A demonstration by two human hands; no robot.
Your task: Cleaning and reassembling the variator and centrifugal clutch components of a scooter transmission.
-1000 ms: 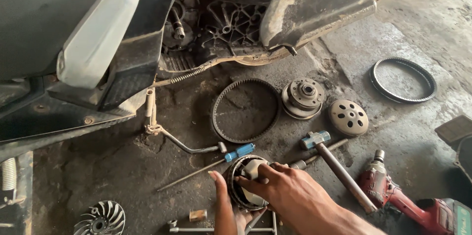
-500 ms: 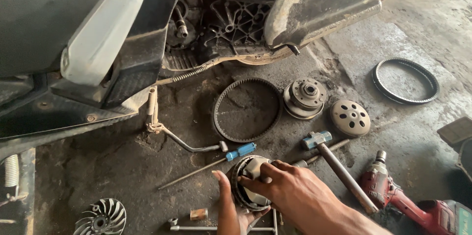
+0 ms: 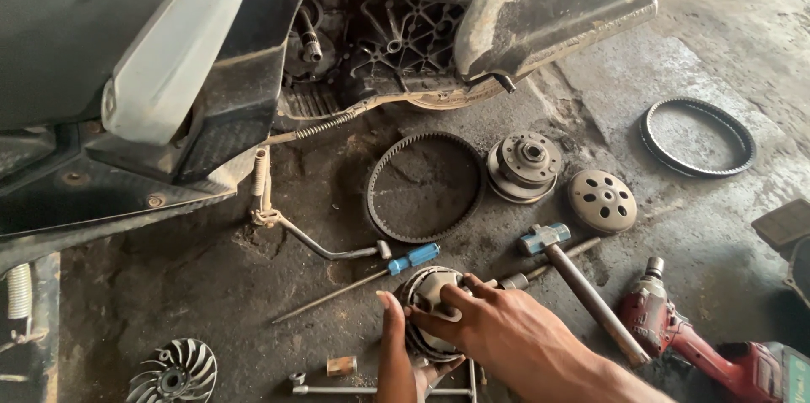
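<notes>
Gripping a round metal pulley [image 3: 426, 306] from both sides, the person is working low on the oily concrete floor [image 3: 211, 285] beside an opened scooter [image 3: 253, 57]. No package, label or sign is showing in the view; the only boxy thing is a small rusty-brown block [image 3: 341, 365] lying on the floor just left of the hands. The pulley is looking dull grey, with a ribbed rim and a paler hub at its middle, and it is resting on the floor at the bottom centre of the view. The left hand [image 3: 396, 352] is coming up from below, its thumb pressing the pulley's left edge and its fingers curling under the rim. The right hand [image 3: 498, 327] is lying across the top, fingers closed over the hub, perhaps pinching a small part there, though the fingers are hiding it. So the pulley is sitting between the two palms, clasped by both.

A blue-handled screwdriver [image 3: 371, 276] is lying just above the pulley, and a hammer [image 3: 582, 285] with a blue head is lying near the right hand. Farther up, a toothed drive belt [image 3: 375, 192], a clutch assembly [image 3: 523, 167] and a perforated bell cover [image 3: 601, 200] are lying side by side. A second belt [image 3: 742, 137] is lying well apart at the right, a red power drill [image 3: 700, 348] at the lower right, and a finned fan disc [image 3: 173, 372] at the lower left.
</notes>
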